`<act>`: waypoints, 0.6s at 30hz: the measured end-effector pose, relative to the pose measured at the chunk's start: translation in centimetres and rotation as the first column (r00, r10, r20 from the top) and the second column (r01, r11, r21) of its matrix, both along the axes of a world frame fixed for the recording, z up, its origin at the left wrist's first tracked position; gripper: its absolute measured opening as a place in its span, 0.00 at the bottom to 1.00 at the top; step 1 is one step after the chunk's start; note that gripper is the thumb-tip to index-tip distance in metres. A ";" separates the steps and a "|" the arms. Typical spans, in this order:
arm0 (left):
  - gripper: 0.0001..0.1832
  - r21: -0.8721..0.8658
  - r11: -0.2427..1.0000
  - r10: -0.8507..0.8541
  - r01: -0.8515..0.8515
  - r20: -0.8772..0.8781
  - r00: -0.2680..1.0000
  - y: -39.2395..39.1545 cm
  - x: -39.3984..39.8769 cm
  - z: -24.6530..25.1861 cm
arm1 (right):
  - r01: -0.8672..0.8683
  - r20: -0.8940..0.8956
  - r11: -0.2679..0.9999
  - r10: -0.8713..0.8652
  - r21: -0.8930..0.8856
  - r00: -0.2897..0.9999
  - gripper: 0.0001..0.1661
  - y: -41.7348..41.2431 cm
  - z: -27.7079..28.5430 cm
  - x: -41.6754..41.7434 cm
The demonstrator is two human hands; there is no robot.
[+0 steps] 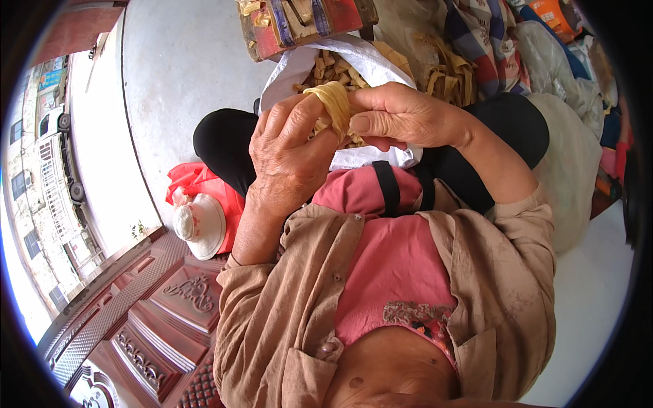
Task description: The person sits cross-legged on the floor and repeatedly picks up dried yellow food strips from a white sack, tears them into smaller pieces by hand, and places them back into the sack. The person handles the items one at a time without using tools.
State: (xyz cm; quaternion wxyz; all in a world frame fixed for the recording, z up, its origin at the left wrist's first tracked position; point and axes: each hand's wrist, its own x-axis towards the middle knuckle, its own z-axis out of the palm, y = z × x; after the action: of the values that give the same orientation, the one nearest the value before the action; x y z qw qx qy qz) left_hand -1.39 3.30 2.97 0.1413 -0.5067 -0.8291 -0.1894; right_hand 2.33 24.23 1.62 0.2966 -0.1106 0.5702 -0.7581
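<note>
A pale yellow flat strip (334, 104) is looped in several turns around fingers of my left hand (291, 148). Against the loop's right side, my right hand (413, 115) has its thumb and bent fingers on the strip; the exact pinch is partly hidden. Both hands are raised over an open white sack (377, 69) between my knees. Inside it lie many short, folded yellowish pieces (331, 69), partly covered by my hands.
A red wooden stool (347, 13) with bits of strip stands beyond the sack. More brownish strips (451, 71) hang or lie at the right, near a checked bag (484, 41) and plastic bags. A white hat (206, 224) rests on a red bag (234, 214) beside a carved door (153, 326).
</note>
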 end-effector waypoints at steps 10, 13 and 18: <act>0.04 -0.057 0.995 0.072 -0.084 -0.195 0.978 0.1 1.1 -1.5 | 0.343 0.256 0.925 -0.296 -0.162 0.920 0.12 -1.7 -1.8 0.7; 0.03 0.074 0.989 0.145 -0.129 -0.295 0.944 0.4 1.1 -1.9 | 0.392 0.252 0.868 -0.324 -0.304 0.912 0.09 -1.3 -1.8 0.4; 0.03 0.300 0.933 0.252 -0.199 -0.152 0.956 0.6 0.6 -3.0 | 0.163 0.193 0.885 -0.085 -0.436 0.978 0.08 -0.7 -1.4 1.0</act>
State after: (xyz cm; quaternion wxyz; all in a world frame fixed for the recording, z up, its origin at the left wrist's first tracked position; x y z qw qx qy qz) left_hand -0.75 3.90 -0.02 0.3105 -0.3981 -0.8294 -0.2392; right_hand 3.33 23.57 0.23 0.2608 -0.0750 0.3582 -0.8934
